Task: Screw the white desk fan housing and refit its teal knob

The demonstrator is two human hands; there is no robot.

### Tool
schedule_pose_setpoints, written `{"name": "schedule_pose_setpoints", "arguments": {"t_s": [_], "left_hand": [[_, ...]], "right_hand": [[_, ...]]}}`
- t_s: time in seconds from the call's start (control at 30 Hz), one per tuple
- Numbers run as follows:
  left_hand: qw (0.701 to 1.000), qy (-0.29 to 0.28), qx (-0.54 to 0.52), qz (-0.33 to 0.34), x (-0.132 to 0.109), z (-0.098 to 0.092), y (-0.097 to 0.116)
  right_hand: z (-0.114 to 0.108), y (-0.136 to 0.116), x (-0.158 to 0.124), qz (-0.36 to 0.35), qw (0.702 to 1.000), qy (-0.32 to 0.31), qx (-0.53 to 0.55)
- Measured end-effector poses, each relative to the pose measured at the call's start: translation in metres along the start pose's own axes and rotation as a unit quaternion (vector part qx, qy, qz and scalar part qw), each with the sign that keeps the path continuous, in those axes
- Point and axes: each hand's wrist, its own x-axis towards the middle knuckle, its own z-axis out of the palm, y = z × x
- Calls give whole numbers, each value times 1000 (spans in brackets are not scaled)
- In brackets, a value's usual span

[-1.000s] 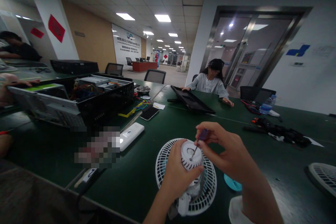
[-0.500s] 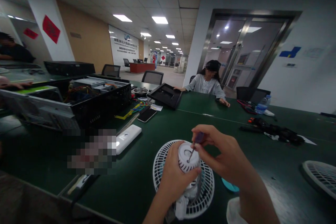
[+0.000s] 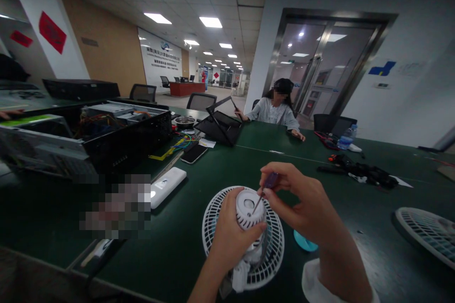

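Note:
A white electric fan (image 3: pixel 279 251) lies grille-down on the green table, its rounded motor housing (image 3: pixel 245 199) facing up. My left hand (image 3: pixel 227 239) is wrapped around that housing, thumb on the near side and fingers on the far left. In my right hand (image 3: pixel 302 199), thumb and fingers pinch the purple handle of a small screwdriver (image 3: pixel 272 180). Its thin shaft slants down to the top of the housing, with the tip beside a small round screw hole. Whether the tip touches the housing I cannot tell. A turquoise disc (image 3: pixel 305 241) lies under my right wrist.
An opened black computer case (image 3: pixel 142 137) stands at the left. Nearer lie a white power bank (image 3: pixel 168 188) and a phone (image 3: pixel 194 154). Another fan grille (image 3: pixel 426 229) is at the right edge. Across the table sits a person (image 3: pixel 272 109) holding a black frame (image 3: pixel 222 125).
The screwdriver tip has shifted slightly away from the screw hole. Across the table, the person has lifted one part of the black frame upright. My view has turned a little to the right.

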Motion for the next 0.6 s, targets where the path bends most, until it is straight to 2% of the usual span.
{"name": "schedule_pose_setpoints", "arguments": {"t_s": [0.6], "left_hand": [[1000,1,-2,6,0,1,1]], "right_hand": [[5,1,4,-1,1000,-26,-5]]}}
